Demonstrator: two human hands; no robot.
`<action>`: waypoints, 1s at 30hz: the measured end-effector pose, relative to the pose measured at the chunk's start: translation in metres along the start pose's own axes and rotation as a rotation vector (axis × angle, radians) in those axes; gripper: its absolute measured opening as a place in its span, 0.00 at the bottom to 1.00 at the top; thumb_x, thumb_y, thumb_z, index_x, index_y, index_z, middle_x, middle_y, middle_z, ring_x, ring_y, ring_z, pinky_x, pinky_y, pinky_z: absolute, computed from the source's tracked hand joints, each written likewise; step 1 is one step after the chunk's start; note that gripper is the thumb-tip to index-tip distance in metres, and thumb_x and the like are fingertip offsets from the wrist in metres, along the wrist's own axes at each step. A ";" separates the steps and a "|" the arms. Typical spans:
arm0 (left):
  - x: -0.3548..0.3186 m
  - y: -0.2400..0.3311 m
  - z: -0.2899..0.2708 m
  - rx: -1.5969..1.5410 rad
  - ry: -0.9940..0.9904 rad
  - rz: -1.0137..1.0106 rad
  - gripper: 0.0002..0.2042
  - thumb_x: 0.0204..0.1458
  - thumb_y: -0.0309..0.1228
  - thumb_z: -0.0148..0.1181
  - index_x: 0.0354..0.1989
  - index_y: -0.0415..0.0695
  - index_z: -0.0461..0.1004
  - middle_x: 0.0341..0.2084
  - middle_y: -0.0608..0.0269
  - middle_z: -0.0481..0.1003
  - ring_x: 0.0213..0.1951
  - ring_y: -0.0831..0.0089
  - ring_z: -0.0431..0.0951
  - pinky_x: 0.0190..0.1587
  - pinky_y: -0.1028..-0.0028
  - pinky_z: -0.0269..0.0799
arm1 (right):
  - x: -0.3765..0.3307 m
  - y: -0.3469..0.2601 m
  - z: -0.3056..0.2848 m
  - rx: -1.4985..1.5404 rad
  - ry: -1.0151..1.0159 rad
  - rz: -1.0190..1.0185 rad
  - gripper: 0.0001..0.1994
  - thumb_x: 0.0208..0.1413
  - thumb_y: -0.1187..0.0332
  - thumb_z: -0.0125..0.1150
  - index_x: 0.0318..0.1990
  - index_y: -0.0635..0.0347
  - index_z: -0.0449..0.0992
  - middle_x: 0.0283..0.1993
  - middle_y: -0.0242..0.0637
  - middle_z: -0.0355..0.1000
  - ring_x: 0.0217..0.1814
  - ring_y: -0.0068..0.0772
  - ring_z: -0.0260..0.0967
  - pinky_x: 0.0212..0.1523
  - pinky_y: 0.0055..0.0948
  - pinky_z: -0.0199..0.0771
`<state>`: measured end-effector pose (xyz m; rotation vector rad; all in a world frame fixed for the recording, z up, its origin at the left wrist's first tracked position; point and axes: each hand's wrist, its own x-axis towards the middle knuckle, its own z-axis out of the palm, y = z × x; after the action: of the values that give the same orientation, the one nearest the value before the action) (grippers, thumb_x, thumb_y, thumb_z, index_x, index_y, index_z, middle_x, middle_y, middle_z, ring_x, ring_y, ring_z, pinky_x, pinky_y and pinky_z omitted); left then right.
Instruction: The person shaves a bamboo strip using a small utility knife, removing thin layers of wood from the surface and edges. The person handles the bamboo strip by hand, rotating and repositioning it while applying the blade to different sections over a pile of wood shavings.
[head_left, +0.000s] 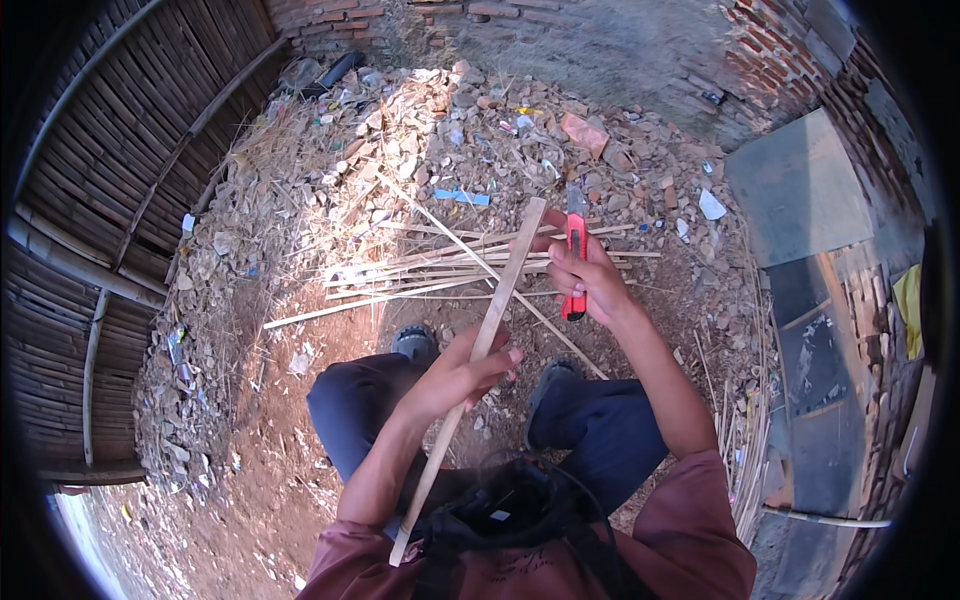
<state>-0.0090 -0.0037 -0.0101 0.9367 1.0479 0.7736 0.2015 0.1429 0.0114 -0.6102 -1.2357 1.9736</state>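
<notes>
My left hand [462, 375] grips a long pale bamboo strip [503, 289] near its middle; the strip slants from my chest up to the far right. My right hand [588, 277] holds a red utility knife [575, 258] with its grey blade pointing away, right beside the strip's upper end. My thumb lies against the strip. Below the hands are my knees in dark blue trousers [590, 430] and my two feet on bare earth.
A loose bundle of thin bamboo slivers [420, 270] lies on the ground ahead of my feet. Rubble and litter [420, 130] cover the ground beyond. A woven bamboo wall [110, 190] curves at left; brick wall and grey slabs [800, 190] stand at right.
</notes>
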 end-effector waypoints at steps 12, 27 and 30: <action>-0.002 -0.008 -0.001 0.221 0.093 0.242 0.11 0.73 0.37 0.55 0.47 0.41 0.70 0.33 0.69 0.72 0.32 0.85 0.71 0.35 0.78 0.69 | 0.010 0.008 -0.008 -0.266 0.419 -0.019 0.19 0.61 0.62 0.74 0.53 0.60 0.74 0.35 0.25 0.77 0.21 0.08 0.54 0.20 0.18 0.50; 0.008 -0.008 0.002 -0.231 0.093 0.173 0.16 0.76 0.45 0.44 0.44 0.45 0.67 0.28 0.68 0.67 0.22 0.79 0.67 0.26 0.78 0.64 | 0.003 0.012 0.015 -0.332 0.002 0.074 0.25 0.65 0.62 0.70 0.65 0.64 0.73 0.56 0.47 0.82 0.59 0.32 0.80 0.65 0.32 0.73; 0.009 -0.007 -0.001 -0.304 0.046 0.127 0.17 0.76 0.47 0.42 0.44 0.45 0.67 0.27 0.68 0.67 0.21 0.79 0.66 0.24 0.78 0.62 | 0.006 0.017 0.019 -0.314 0.022 0.095 0.22 0.64 0.61 0.72 0.60 0.63 0.76 0.50 0.41 0.83 0.55 0.30 0.80 0.62 0.33 0.75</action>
<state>-0.0067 0.0019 -0.0201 0.7314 0.8853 1.0331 0.1793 0.1319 0.0039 -0.8565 -1.5429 1.8555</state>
